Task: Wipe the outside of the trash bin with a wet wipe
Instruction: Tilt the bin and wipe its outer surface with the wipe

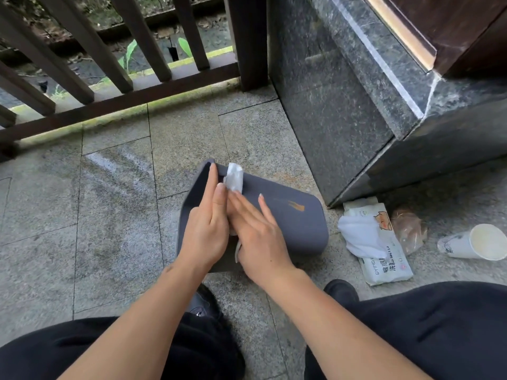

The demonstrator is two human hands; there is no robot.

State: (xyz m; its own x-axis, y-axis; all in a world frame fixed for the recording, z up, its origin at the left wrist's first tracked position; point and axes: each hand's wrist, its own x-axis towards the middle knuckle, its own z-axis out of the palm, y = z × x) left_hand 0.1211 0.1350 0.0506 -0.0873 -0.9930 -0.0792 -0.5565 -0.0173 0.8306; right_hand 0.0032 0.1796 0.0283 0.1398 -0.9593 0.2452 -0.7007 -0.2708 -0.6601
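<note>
A dark grey trash bin (pixel 296 223) lies on its side on the stone floor, with its open rim to the left. An orange-brown streak marks its upper side. A folded white wet wipe (pixel 234 177) sticks up near the rim. My left hand (pixel 207 226) lies flat along the rim with fingers straight and touches the wipe's lower end. My right hand (pixel 259 237) rests flat on the bin's side over the rest of the wipe, its fingers spread. A bit of wipe shows under the right palm.
A wet wipe pack (pixel 384 245) with a wipe pulled out lies to the right of the bin. Beside it are a crumpled plastic bag (pixel 408 229) and a tipped paper cup (pixel 474 242). A dark stone pillar (pixel 343 105) stands behind, and a wooden railing (pixel 109 78) at left.
</note>
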